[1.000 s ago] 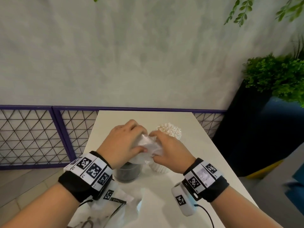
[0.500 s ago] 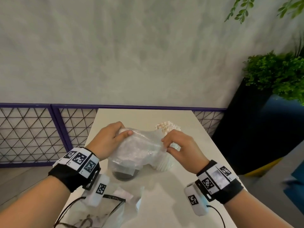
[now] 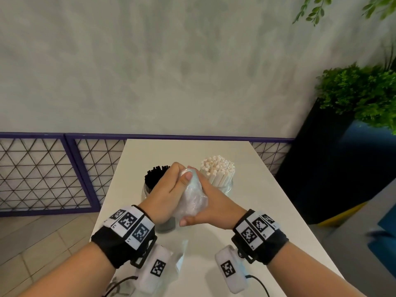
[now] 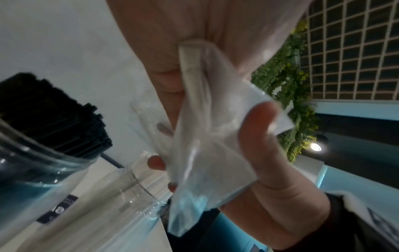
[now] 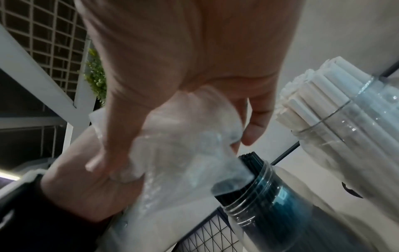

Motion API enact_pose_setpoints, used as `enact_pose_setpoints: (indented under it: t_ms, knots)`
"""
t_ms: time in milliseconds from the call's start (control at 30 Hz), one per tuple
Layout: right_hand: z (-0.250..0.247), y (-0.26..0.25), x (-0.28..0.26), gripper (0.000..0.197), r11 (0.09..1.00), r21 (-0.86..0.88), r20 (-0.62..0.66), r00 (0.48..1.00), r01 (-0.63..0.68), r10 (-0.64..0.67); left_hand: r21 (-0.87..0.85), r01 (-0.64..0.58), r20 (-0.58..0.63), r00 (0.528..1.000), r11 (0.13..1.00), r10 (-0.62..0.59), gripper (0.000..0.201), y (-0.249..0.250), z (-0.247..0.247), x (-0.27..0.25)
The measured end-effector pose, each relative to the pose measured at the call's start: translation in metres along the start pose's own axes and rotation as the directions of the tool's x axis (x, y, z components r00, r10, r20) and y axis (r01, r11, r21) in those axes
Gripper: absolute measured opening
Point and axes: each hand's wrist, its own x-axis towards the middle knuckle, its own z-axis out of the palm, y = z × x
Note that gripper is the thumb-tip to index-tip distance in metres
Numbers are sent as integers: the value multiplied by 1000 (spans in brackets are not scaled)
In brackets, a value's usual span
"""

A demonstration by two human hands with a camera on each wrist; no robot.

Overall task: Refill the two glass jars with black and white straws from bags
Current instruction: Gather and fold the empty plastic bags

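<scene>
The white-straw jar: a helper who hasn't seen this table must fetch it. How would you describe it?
On the white table against the purple fence, two glass jars stand side by side beyond the hands. Take the right jar: it holds pale white straws, while its neighbour holds black straws.

The lower part of the black-straw jar [image 3: 150, 189] is hidden behind the left hand [image 3: 165, 198]; its label is blurred.
</scene>
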Motion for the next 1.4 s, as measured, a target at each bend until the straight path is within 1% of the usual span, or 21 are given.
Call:
enact_pose_setpoints:
  t_ms: [67, 133, 200, 267, 400, 433, 467, 533, 600, 667, 733, 833, 933, 1000, 1033, 1067, 1133, 1200, 1233, 1300, 1400]
  knots:
    - [-1, -1, 2, 73, 996, -82, -100, 995, -27, 19, -17, 37, 32, 999, 999, -37, 22, 0, -1, -2]
    - [-7, 4, 4, 59, 951, -301, -169, 985, -76, 25, 124, 34, 66, 997, 992, -42, 12, -5, -8, -3]
    - [-16, 7, 5, 50, 896, -432, -171, 985, -100, 28, 369, -56, 91, 996, 928, 24, 36, -13, -14, -4]
    - [-24, 5, 6, 39, 868, -491, -113, 993, -79, 26, 491, -159, 129, 986, 856, 109, 60, -17, -17, -5]
    - [-31, -10, 9, 32, 833, -552, 3, 1000, -25, 31, 340, -160, 172, 979, 927, 106, 102, -11, -15, -6]
    - [-30, -13, 9, 34, 830, -557, 32, 999, -5, 27, 349, -182, 199, 973, 919, 117, 103, -8, -14, -4]
    - [-29, -13, 9, 37, 836, -549, 44, 999, 3, 25, 370, -213, 208, 968, 904, 143, 94, -7, -14, -3]
    - [-30, -11, 7, 47, 892, -452, 22, 999, -22, 36, 395, -232, 134, 972, 889, 194, 67, -3, -17, 1]
    - [-32, -6, 4, 53, 974, -224, -16, 999, -44, 41, 348, -172, 21, 984, 922, 176, 49, -3, -21, 2]
    - [-32, -2, 0, 49, 1000, 27, -107, 994, -10, 13, 241, -59, -84, 993, 969, 81, 40, -7, -22, 2]
    - [-28, 1, -2, 45, 976, 207, -212, 977, 71, -26, 99, 42, -150, 988, 994, -27, 35, -13, -21, 3]
    - [-16, 3, -2, 29, 930, 311, -342, 936, 197, -84, -51, 149, -161, 975, 987, -156, 26, -15, -17, 5]
    - [-8, 7, 1, 23, 933, 221, -503, 853, 283, -140, -198, 239, -98, 960, 951, -261, 20, -12, -13, 5]
    - [-7, 11, 3, 26, 953, 90, -587, 788, 290, -185, -270, 287, -51, 949, 919, -311, 21, -11, -11, 4]
    - [-7, 12, 3, 30, 958, 9, -595, 772, 287, -225, -279, 297, -52, 945, 913, -323, 20, -10, -9, 4]
    - [-7, 14, 3, 34, 957, -81, -579, 768, 280, -274, -285, 301, -70, 940, 910, -333, 17, -10, -8, 3]
    - [-5, 16, 1, 44, 932, -230, -492, 793, 279, -359, -319, 301, -117, 928, 899, -352, 17, -10, -6, 3]
    - [1, 19, -1, 47, 919, -269, -413, 827, 288, -380, -354, 310, -141, 915, 882, -378, 21, -9, -4, 2]
    - [3, 23, -1, 47, 916, -282, -407, 829, 286, -384, -378, 330, -130, 906, 865, -402, 23, -8, -2, 1]
    - [5, 27, -1, 46, 899, -351, -434, 805, 263, -405, -430, 388, -64, 888, 815, -456, 28, -7, 0, 0]
    - [5, 28, -2, 40, 859, -464, -429, 794, 215, -431, -544, 455, 56, 858, 705, -510, 28, -2, -2, 0]
